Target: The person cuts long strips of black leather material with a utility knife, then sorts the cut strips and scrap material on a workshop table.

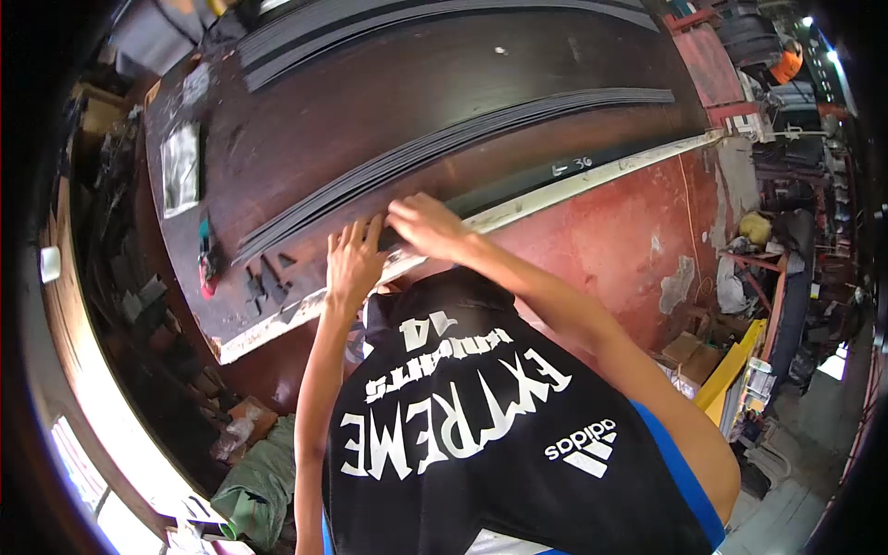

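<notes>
My left hand (354, 264) is over the table's near edge, palm down with its fingers apart, just left of my other hand. My right hand (427, 228) reaches in from the right with its fingers bent and held together, their tips close to my left fingers. What lies under those tips is hidden. A dark flat strip (518, 190) with chalk-like marks runs along the near edge, beside my right hand. Beyond both hands a long bundle of thin dark strips (407, 159) lies across the brown table (305, 139).
More long strips (370, 26) lie at the table's far side. Short dark pieces (266, 280), a red and green tool (205, 264) and a clear plastic packet (181, 169) are at the left. A yellow bar (735, 370) and shelving stand at the right.
</notes>
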